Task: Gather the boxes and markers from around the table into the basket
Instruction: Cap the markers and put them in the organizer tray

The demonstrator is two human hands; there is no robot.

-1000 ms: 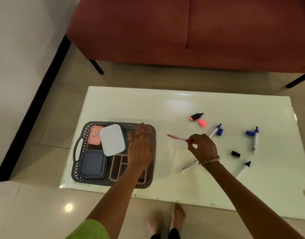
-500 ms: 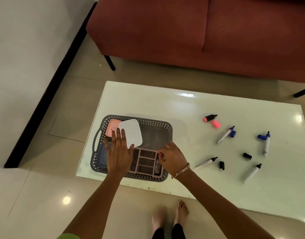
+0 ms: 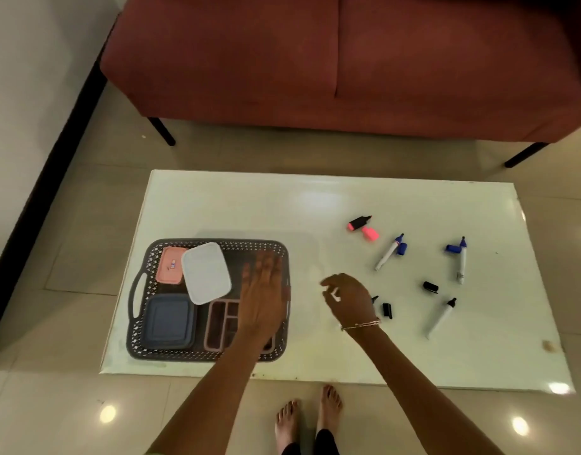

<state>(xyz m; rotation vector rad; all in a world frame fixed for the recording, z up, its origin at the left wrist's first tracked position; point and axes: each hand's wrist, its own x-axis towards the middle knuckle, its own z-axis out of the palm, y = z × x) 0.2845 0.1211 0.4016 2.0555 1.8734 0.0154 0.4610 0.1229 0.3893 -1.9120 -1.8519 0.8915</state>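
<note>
Since half a second ago the right hand [image 3: 348,298] has left the basket's near right corner and now hangs above the bare white surface [image 3: 249,205] to the basket's right, while the left hand [image 3: 262,297] has shifted from the basket's left half to its right half.

Head view: the grey perforated plastic basket [image 3: 136,323] sits on the left part of the surface, handle to the left. Inside it lie a small pink lidded box [image 3: 169,264] at the far left, a white rounded rectangular lid or box [image 3: 205,272] tilted over it, a dark blue square lidded box [image 3: 167,320] at the near left and a pink compartment tray [image 3: 221,323] at the near right. The left hand is flat and open, fingers spread, empty, over the tray and the basket's right rim; it is blurred. The right hand is loosely curled with fingers apart, gripping nothing that can be made out; a thin bracelet [image 3: 361,325] circles its wrist.

Markers lie on the right half of the surface: a pink highlighter with a black body [image 3: 359,222] with its pink cap [image 3: 371,233] touching it, a white marker with a blue tip [image 3: 388,252] beside its blue cap [image 3: 402,248], a second blue-tipped white marker [image 3: 462,262] touching its blue cap [image 3: 452,248], a black-tipped white marker [image 3: 441,316], and two loose black caps [image 3: 430,286] [image 3: 387,311]. Another black marker tip [image 3: 375,298] shows just beside the right hand, the rest hidden.

A red-brown sofa [image 3: 315,60] stands beyond the surface, and bare feet [image 3: 308,418] are on the tiled floor.
</note>
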